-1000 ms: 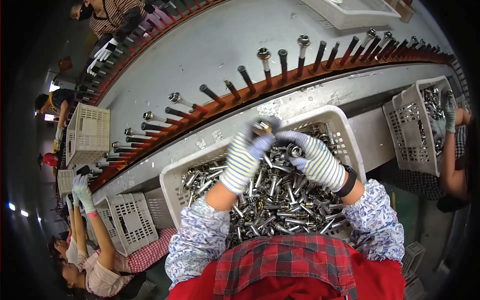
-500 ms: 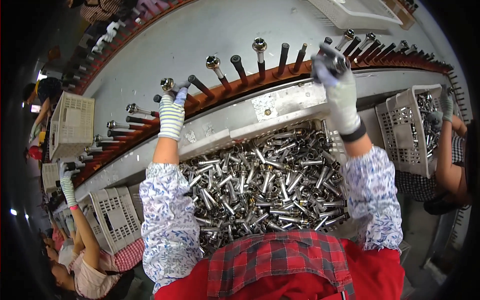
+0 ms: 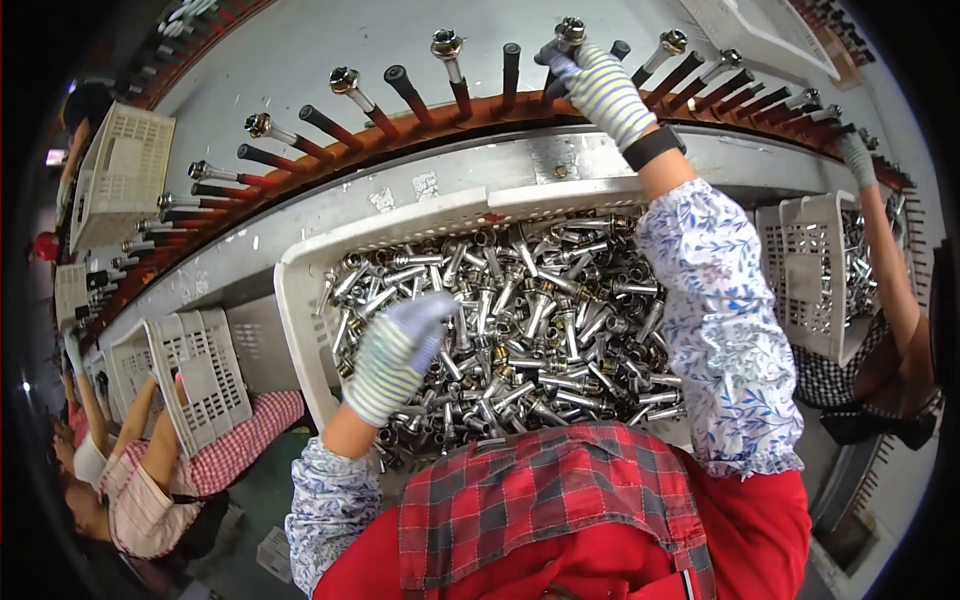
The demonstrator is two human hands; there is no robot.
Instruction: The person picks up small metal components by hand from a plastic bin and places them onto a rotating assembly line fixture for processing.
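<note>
My right hand (image 3: 603, 92), in a striped glove with blue-grey fingertips, is closed around a chrome tube fitting (image 3: 570, 32) at one peg of the curved rack. The hand hides the fitting's lower part, so I cannot tell how far down the peg it sits. My left hand (image 3: 395, 362), gloved alike, is over the loose chrome tube fittings (image 3: 535, 310) piled in a white plastic basket (image 3: 300, 335). Motion smears its fingers, and nothing plainly shows in them. Left of my right hand, chrome fittings (image 3: 447, 45) with flanged heads top some pegs, between bare dark-tipped pegs (image 3: 408, 92).
The rust-red peg rail (image 3: 480, 112) curves along a grey metal ledge (image 3: 400, 190). Co-workers sit on both sides, a person's arm (image 3: 880, 230) reaching to the rail at right. White baskets (image 3: 200, 375) stand left, another (image 3: 800, 270) of fittings right.
My left hand has left the pegs and come down over the basket. My right hand has shifted left and up, onto a fitting. The pegs and their fittings have shifted right in view.
</note>
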